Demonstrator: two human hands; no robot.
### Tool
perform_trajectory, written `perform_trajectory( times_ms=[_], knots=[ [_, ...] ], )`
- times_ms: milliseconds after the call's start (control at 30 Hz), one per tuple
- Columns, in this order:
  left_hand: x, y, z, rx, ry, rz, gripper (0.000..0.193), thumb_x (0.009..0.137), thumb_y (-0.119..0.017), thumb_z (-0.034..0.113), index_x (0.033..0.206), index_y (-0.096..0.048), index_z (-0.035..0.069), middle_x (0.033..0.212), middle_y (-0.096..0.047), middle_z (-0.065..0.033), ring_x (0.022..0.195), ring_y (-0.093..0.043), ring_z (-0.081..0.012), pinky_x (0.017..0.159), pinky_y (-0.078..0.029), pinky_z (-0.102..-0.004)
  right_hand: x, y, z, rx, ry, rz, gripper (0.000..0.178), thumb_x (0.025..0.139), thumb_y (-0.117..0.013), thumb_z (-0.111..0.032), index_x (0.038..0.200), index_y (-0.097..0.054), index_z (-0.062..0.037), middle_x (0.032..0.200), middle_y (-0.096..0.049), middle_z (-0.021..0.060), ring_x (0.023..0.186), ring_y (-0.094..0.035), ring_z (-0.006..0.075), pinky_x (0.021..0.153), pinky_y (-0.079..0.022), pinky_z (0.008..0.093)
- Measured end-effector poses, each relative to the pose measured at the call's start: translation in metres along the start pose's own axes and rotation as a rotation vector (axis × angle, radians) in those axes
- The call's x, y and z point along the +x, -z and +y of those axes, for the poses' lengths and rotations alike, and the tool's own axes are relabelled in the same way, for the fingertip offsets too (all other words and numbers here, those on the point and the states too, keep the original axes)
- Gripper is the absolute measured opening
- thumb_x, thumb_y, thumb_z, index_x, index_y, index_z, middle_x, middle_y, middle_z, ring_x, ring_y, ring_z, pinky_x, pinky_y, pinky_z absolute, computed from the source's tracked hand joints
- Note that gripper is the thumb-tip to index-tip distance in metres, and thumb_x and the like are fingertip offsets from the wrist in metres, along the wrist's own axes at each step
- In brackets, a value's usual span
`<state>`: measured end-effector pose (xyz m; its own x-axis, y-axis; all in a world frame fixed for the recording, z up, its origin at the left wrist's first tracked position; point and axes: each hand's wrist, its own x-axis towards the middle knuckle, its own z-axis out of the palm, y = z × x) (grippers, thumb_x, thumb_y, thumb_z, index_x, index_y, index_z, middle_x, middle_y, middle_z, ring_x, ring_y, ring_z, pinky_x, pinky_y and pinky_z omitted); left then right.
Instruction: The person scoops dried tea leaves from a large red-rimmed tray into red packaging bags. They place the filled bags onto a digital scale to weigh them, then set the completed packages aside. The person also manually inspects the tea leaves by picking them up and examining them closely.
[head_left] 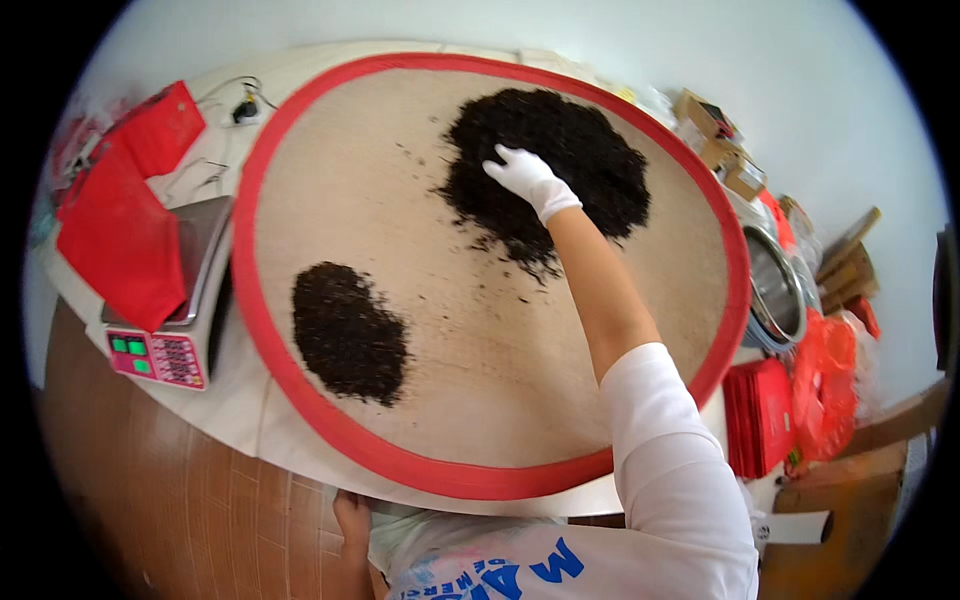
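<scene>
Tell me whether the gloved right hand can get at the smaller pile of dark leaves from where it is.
Probably yes. The right hand rests on the large pile; only bare tray lies between it and the smaller pile, which sits nearer the body.

A white table fills most of the frame, its curved edge bending down toward the lower left over a brown wood-patterned floor. A large round woven tray with a red rim lies on it and covers the centre of the picture. At the left of the frame a weighing scale with a steel platform and a pink keypad sits just beside the tray, and red packets rest on top of it. At the right a metal bowl stands against the tray's rim, with small cardboard boxes above it and a stack of red packets below.
</scene>
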<state>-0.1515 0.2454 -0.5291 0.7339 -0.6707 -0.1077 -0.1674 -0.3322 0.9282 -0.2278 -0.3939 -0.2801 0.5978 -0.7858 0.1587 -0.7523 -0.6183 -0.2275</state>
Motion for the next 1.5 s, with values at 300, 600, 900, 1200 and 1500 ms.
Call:
perform_trajectory(
  times_ms=[300, 600, 900, 1200, 1500],
  knots=[
    [-0.025, 0.059, 0.085, -0.083, -0.061, 0.573, 0.020, 0.100, -0.047, 0.013, 0.102, -0.061, -0.001, 0.082, -0.060, -0.0067, 0.079, -0.056, -0.0141, 0.075, -0.045, -0.0274, -0.090, 0.003, -0.050, -0.267, 0.057, -0.118, 0.066, 0.086, -0.054, -0.055, 0.139, -0.047, -0.0164, 0.121, -0.059, 0.0149, 0.113, -0.055, 0.0331, 0.088, -0.048, 0.0458],
    [0.057, 0.075, 0.234, -0.014, -0.630, 0.611, 0.020, 0.100, -0.041, 0.006, 0.108, -0.057, -0.002, 0.086, -0.054, -0.0068, 0.075, -0.050, -0.0137, 0.071, -0.044, -0.0276, -0.195, 0.050, -0.044, 0.109, 0.249, -0.131, 0.053, 0.094, -0.048, -0.039, 0.132, -0.049, -0.0026, 0.110, -0.063, 0.0247, 0.102, -0.060, 0.0406, 0.090, -0.049, 0.0466],
    [0.116, -0.029, 0.396, -0.073, -0.526, -0.062, 0.022, 0.100, -0.048, 0.014, 0.111, -0.062, 0.000, 0.102, -0.063, -0.0045, 0.088, -0.059, -0.0096, 0.078, -0.049, -0.0227, -0.239, 0.059, 0.002, 0.128, 0.369, -0.339, 0.097, 0.077, -0.071, -0.054, 0.149, -0.027, -0.0062, 0.150, -0.027, 0.0281, 0.139, -0.026, 0.0441, 0.112, -0.030, 0.0468],
    [0.170, -0.123, 0.415, 0.181, -0.317, -0.628, 0.020, 0.099, -0.048, 0.017, 0.110, -0.059, 0.005, 0.082, -0.057, 0.0008, 0.076, -0.053, -0.0069, 0.070, -0.042, -0.0212, -0.239, 0.076, 0.033, 0.553, 0.020, -0.228, 0.065, 0.087, -0.069, -0.019, 0.144, -0.041, -0.0130, 0.132, -0.056, 0.0184, 0.115, -0.058, 0.0293, 0.098, -0.046, 0.0337],
    [0.163, -0.126, 0.372, -0.371, 0.229, -0.624, 0.019, 0.099, -0.045, 0.017, 0.109, -0.058, 0.008, 0.077, -0.050, 0.0051, 0.069, -0.046, -0.0052, 0.065, -0.037, -0.0201, -0.207, 0.036, 0.001, 0.158, 0.280, 0.183, 0.023, 0.075, -0.075, -0.030, 0.076, -0.068, -0.0080, 0.081, -0.061, 0.0110, 0.082, -0.061, 0.0291, 0.074, -0.050, 0.0392]
  ],
)
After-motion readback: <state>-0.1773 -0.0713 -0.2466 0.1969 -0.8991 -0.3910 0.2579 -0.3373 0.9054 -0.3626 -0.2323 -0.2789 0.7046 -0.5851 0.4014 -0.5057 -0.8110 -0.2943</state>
